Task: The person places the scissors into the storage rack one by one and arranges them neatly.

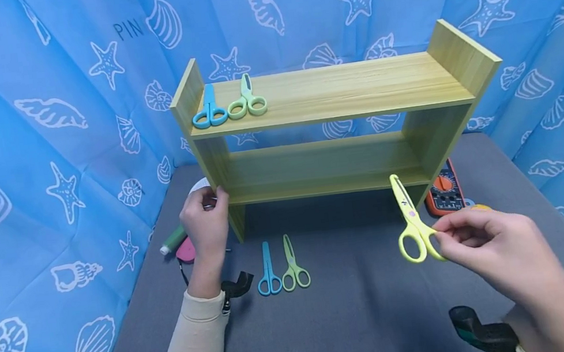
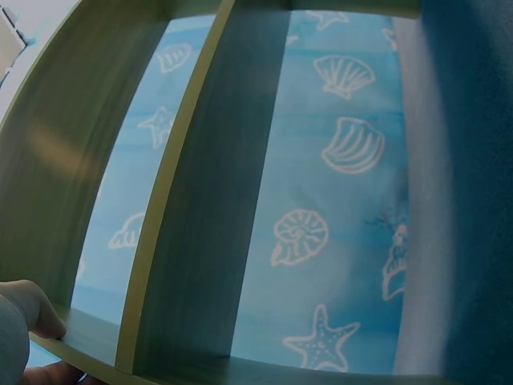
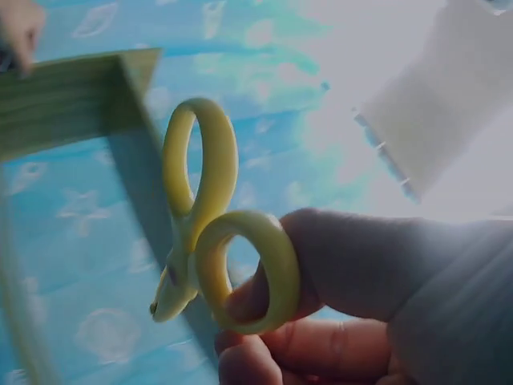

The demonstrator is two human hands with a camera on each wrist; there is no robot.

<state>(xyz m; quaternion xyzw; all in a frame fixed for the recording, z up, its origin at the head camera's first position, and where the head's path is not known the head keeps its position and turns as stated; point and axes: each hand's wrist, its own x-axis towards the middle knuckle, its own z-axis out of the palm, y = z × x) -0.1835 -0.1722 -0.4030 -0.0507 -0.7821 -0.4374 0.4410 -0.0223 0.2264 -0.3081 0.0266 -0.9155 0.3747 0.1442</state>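
Note:
My right hand (image 1: pixel 510 249) pinches yellow scissors (image 1: pixel 413 225) by one handle loop, holding them up in front of the shelf's right side, blades upward. In the right wrist view the scissors' loops (image 3: pixel 215 160) are close, with thumb and fingers at the nearer one. My left hand (image 1: pixel 206 219) grips the left side panel of the wooden shelf (image 1: pixel 335 184), its thumb on the inner face. On the top board, at the left, lie blue scissors (image 1: pixel 210 113) and light green scissors (image 1: pixel 247 101). Another blue pair (image 1: pixel 269 276) and green pair (image 1: pixel 292 267) lie on the table.
A red multimeter (image 1: pixel 444 189) lies on the grey table (image 1: pixel 340 320) behind the shelf's right leg. Beyond the left hand are a green cylindrical item (image 1: pixel 173 240) and a pink item (image 1: pixel 186 249). A blue shell-patterned curtain (image 1: pixel 77 164) hangs around the table.

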